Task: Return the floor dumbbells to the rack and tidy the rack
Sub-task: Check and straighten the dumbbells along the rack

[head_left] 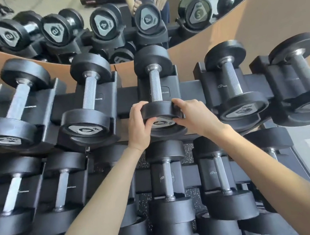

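A black dumbbell with a knurled steel handle lies in a cradle on the top tier of the black rack, near the middle of the view. Both hands clasp its near head. My left hand wraps the left side, thumb on the grey end cap. My right hand grips the right side. Further dumbbells fill the neighbouring cradles, and two lower tiers below my forearms also carry dumbbells.
A mirror behind the rack reflects the dumbbell ends and the person's hands. A tan wall panel runs under it. One cradle on the middle tier, left of centre, shows speckled floor. Grey floor lies at the right.
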